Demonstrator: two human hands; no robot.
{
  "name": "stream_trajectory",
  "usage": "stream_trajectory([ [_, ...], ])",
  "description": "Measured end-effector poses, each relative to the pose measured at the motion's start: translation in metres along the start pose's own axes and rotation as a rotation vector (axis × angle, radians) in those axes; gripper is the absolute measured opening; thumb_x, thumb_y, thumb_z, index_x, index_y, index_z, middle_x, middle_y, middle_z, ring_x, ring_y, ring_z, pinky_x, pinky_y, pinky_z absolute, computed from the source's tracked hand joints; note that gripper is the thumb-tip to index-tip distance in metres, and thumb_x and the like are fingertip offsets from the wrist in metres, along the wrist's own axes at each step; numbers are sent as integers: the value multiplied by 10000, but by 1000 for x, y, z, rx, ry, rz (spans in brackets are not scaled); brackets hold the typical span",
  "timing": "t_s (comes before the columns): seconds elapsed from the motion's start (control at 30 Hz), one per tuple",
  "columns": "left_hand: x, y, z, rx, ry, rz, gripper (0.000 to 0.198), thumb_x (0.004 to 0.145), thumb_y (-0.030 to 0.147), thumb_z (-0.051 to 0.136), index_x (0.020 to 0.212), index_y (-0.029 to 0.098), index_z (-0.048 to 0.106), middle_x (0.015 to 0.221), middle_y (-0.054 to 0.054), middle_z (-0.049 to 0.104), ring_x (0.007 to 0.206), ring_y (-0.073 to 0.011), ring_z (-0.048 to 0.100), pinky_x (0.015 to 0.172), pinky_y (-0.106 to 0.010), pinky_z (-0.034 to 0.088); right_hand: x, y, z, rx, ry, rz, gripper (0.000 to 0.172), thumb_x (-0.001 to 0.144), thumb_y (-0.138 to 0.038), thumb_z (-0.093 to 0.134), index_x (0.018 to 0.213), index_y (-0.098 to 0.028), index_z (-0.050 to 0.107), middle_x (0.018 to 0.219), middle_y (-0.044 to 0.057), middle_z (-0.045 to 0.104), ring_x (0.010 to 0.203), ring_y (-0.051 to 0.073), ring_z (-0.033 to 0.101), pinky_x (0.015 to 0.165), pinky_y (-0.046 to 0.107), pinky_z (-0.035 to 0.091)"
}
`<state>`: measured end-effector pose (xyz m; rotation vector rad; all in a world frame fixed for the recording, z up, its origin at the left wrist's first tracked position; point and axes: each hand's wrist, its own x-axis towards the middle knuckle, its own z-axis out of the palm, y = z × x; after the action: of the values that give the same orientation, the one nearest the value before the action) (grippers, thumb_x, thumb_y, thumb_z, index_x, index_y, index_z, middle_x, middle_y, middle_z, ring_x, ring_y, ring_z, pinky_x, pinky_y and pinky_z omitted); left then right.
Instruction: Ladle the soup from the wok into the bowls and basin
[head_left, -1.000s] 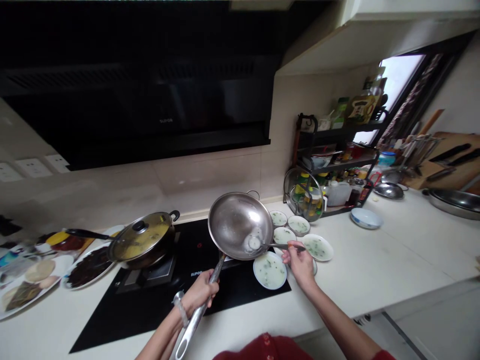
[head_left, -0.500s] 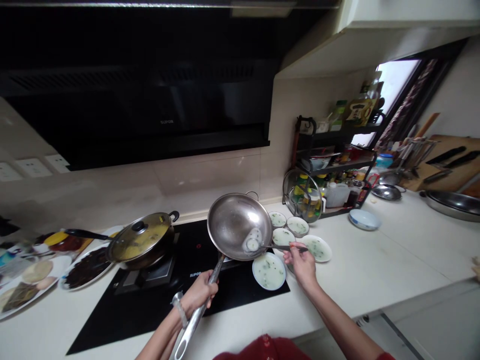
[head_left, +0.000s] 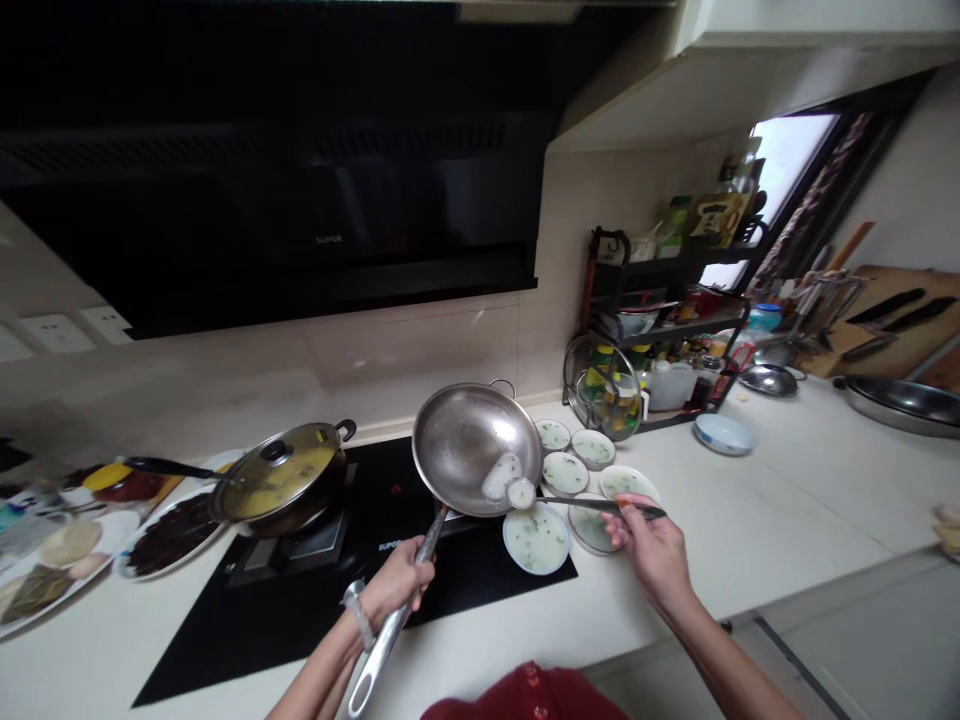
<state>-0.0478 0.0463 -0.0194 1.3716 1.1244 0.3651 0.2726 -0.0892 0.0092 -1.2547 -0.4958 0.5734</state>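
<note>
Gripping; left hand [head_left: 401, 582] closed on wok handle [head_left: 384, 650]; right hand [head_left: 654, 550] closed on ladle [head_left: 574, 503] near bowl [head_left: 536, 541]

In front of you, a black range hood [head_left: 300, 210] hangs against a pale wall [head_left: 420, 350] above the white surface [head_left: 795, 510]. To your right, below a white cabinet [head_left: 750, 85], a dark-framed window [head_left: 791, 150] glows beside what seems a patterned curtain [head_left: 814, 205].

Mid-frame, a wok [head_left: 461, 455] is over the stove [head_left: 300, 615], a ladle [head_left: 577, 504] at its lower-right rim. Left on the stove sits a lidded pan [head_left: 322, 505]; plates [head_left: 118, 530] lie farther left. Bowls [head_left: 537, 574] cluster right of the wok, before the rack [head_left: 690, 258] on the surface [head_left: 787, 510].
</note>
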Motion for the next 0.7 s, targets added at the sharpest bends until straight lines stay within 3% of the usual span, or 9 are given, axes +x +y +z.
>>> stream_trajectory([
  [0.17,1,0,-1,-13,-7,7,177,596,111,502,743,182,435,440,84,460,287,-51,380,299,-151,281,-11,-11,-27,-94,-52,-56,355,672,-494,686,852,-201,593,500,-3,596,434,184,562,470,333,505],
  [0.33,0,2,-1,-8,-4,-7,174,597,115,511,735,184,433,442,83,460,288,-49,377,302,-150,276,-25,-11,-37,-205,-115,-96,408,678,-567,652,834,-193,609,502,-9,586,391,159,527,572,369,533],
  [0.53,-2,4,-1,9,-2,-9,177,591,107,492,737,186,430,447,84,460,292,-49,373,302,-152,270,-35,2,-46,-369,-321,-242,285,792,-434,587,944,-199,640,615,24,613,476,165,557,504,304,495],
  [0.7,-3,6,0,24,2,-14,171,601,118,512,731,188,427,441,86,454,287,-54,378,303,-158,265,-41,-2,-47,-412,-464,-348,249,806,-357,580,991,-214,665,770,73,640,588,185,591,494,298,496],
])
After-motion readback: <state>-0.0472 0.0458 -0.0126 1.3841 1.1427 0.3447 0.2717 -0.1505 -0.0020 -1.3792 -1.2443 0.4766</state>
